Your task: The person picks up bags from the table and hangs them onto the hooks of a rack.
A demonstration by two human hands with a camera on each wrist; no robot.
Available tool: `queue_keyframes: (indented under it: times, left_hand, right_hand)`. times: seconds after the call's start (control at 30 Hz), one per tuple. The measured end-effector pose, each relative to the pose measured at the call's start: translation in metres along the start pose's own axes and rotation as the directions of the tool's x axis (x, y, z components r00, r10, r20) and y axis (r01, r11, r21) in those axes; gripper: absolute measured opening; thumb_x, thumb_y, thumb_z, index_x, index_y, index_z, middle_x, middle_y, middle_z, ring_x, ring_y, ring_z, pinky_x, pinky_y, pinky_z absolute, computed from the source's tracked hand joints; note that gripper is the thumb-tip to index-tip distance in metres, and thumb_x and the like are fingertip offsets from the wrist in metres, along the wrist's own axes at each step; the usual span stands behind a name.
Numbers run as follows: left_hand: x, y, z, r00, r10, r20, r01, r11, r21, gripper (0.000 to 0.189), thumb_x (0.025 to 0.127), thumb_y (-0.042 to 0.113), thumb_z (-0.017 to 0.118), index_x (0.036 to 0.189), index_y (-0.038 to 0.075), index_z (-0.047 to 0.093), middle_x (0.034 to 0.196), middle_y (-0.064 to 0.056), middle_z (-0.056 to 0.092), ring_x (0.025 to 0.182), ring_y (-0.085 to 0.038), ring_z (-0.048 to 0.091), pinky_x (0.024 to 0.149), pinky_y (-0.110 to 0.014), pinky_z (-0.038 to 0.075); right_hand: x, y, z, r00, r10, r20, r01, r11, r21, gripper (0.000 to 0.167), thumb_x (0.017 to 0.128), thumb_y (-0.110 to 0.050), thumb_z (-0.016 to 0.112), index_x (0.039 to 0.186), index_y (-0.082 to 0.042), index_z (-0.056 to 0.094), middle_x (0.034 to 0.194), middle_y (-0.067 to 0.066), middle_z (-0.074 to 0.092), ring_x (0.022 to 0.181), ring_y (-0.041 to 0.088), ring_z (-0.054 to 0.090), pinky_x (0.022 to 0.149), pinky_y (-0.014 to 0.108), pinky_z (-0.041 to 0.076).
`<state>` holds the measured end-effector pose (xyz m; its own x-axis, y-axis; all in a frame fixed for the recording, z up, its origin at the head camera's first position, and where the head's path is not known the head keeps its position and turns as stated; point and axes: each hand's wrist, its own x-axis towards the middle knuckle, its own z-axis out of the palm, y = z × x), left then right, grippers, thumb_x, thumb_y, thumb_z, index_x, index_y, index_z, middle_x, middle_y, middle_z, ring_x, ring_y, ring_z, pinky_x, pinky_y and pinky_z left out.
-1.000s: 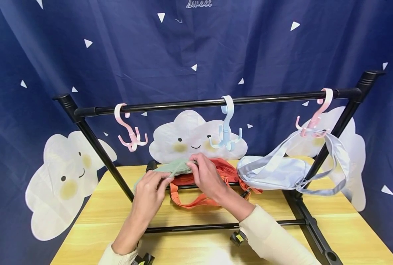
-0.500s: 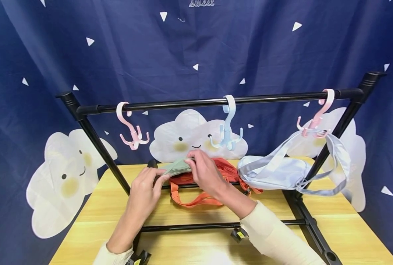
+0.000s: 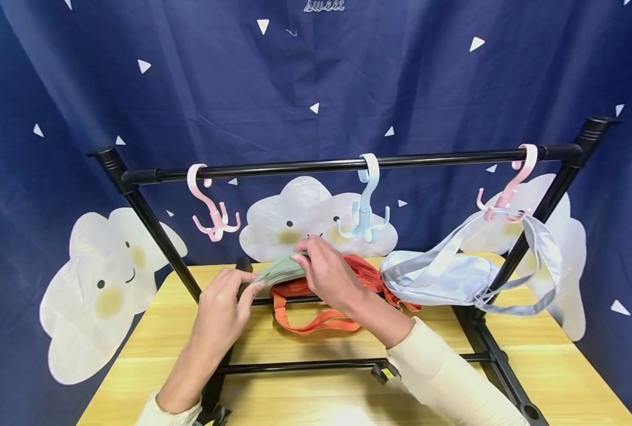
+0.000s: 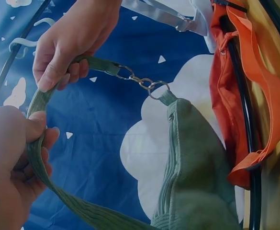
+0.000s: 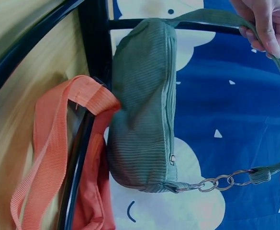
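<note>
"Where was the green bag (image 5: 144, 105)?"

"Hanging by its strap (image 4: 94, 213), which the left hand (image 3: 220, 310) and right hand (image 3: 329, 275) both pinched. It seemed near the far edge of the worktop (image 3: 151, 331), though hands partly hid it."

"And the room around?"

"A red bag (image 3: 366, 273) sat close on the right; open air separated the hands from the black rail (image 3: 294, 167) above."

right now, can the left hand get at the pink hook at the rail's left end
Probably yes: nothing visible in the head view stands between the left hand and the pink hook, though the hand pinches the strap of the green bag, so that would likely come along.
</note>
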<state>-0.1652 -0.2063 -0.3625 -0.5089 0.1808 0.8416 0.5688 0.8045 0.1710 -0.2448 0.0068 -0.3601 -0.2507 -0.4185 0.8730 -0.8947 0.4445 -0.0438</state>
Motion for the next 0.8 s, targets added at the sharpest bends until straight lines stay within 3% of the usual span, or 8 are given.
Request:
queue_keyframes:
  times: [0.37,0.53,0.8]
  left_hand:
    - [0.012,-0.005,-0.018,0.999,0.041,0.003,-0.041,0.999,0.029,0.018,0.080,0.002,0.086,0.092,0.003,0.072,0.084,-0.008,0.074,0.073,-0.017,0.062,0.060,-0.032,0.052]
    - [0.013,-0.007,-0.021,0.998,0.066,0.008,-0.066,0.997,0.034,0.021,0.079,0.002,0.087,0.093,0.003,0.071,0.083,-0.008,0.073,0.074,-0.017,0.063,0.060,-0.036,0.055]
    - [0.018,-0.007,-0.027,0.995,0.098,-0.013,-0.097,0.995,0.025,0.022,0.078,0.000,0.086,0.094,0.003,0.071,0.083,-0.006,0.074,0.073,-0.016,0.058,0.059,-0.029,0.048]
  right_hand:
    - [0.011,-0.001,-0.007,0.993,-0.114,0.010,0.115,0.991,-0.064,0.027,0.112,-0.021,0.042,0.106,0.000,0.058,0.093,0.009,0.064,0.081,0.017,0.058,0.075,0.025,0.056]
    - [0.014,-0.001,-0.009,0.991,-0.131,0.031,0.133,0.989,-0.066,0.030,0.113,-0.022,0.038,0.106,0.000,0.057,0.091,0.007,0.061,0.081,0.017,0.056,0.074,0.025,0.054]
    - [0.022,-0.004,-0.013,0.986,-0.167,0.006,0.167,0.983,-0.078,0.029,0.113,-0.022,0.037,0.105,-0.001,0.055,0.087,0.005,0.058,0.078,0.017,0.055,0.071,0.025,0.052]
